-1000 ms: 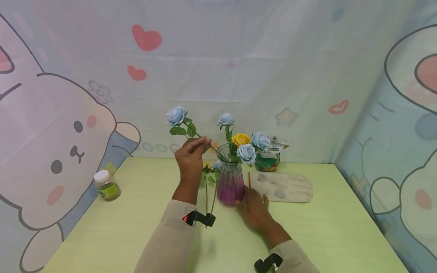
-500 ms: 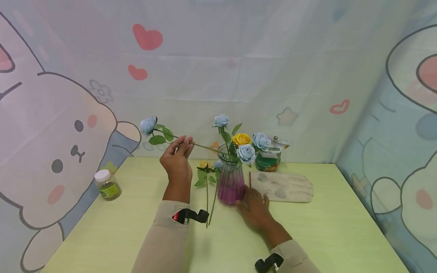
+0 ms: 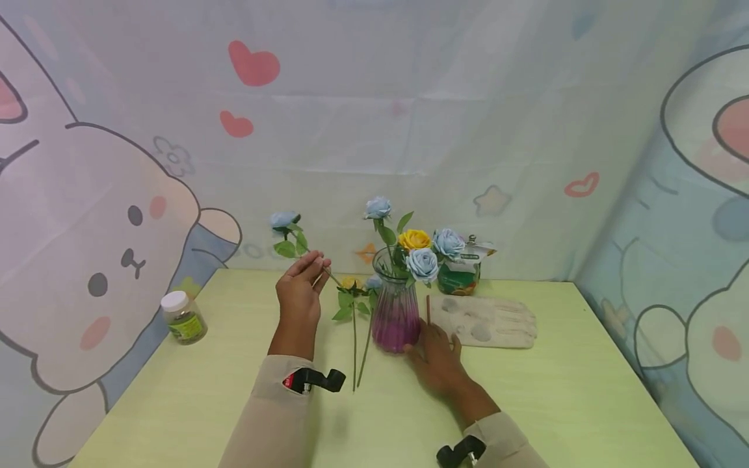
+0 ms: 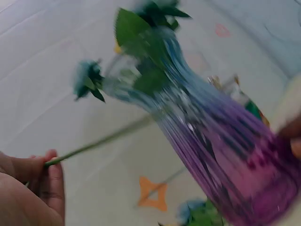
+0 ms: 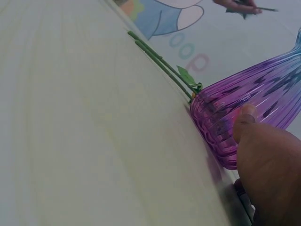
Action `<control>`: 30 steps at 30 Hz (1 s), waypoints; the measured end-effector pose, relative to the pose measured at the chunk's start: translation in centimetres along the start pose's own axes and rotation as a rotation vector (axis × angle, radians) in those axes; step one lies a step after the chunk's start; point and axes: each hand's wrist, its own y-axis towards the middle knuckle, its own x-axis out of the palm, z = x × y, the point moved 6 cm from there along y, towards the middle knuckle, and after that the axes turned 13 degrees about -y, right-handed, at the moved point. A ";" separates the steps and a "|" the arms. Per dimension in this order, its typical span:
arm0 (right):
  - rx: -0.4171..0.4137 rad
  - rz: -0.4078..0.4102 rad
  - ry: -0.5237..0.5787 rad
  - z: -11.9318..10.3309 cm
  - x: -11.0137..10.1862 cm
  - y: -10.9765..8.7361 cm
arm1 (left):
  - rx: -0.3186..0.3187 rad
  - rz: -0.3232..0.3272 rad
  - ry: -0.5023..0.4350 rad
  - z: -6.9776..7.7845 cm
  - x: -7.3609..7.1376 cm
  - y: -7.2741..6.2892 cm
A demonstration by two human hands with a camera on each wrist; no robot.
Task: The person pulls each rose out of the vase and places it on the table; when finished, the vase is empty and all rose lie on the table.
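Observation:
My left hand [image 3: 300, 296] pinches the stem of a blue rose [image 3: 283, 220], its bloom tilted up to the left. In the head view the stem's lower end shows left of the vase; in the left wrist view the stem [image 4: 99, 142] overlaps the glass. My right hand [image 3: 439, 361] holds the base of the ribbed purple-to-clear glass vase [image 3: 394, 325], thumb against its side in the right wrist view. A yellow rose [image 3: 414, 239] and several blue roses [image 3: 422, 264] stand in the vase. Two more roses lie left of it, their stems [image 3: 354, 351] toward me.
A white-lidded jar [image 3: 184, 318] stands at the left of the pale yellow table [image 3: 556, 403]. Right of the vase lie a stained cream glove [image 3: 497, 322] and a thin brown stick [image 3: 428, 309]. A green and white packet [image 3: 459, 278] stands behind them.
My left hand has moved left and down with the blue rose, whose stem has come out of the vase mouth. A blue rose in the vase has shifted slightly left. My right hand has stayed put.

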 end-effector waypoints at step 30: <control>-0.005 0.013 -0.022 -0.4 -0.3 -0.3 | -0.222 -0.137 0.895 -4.0 -9.0 1.1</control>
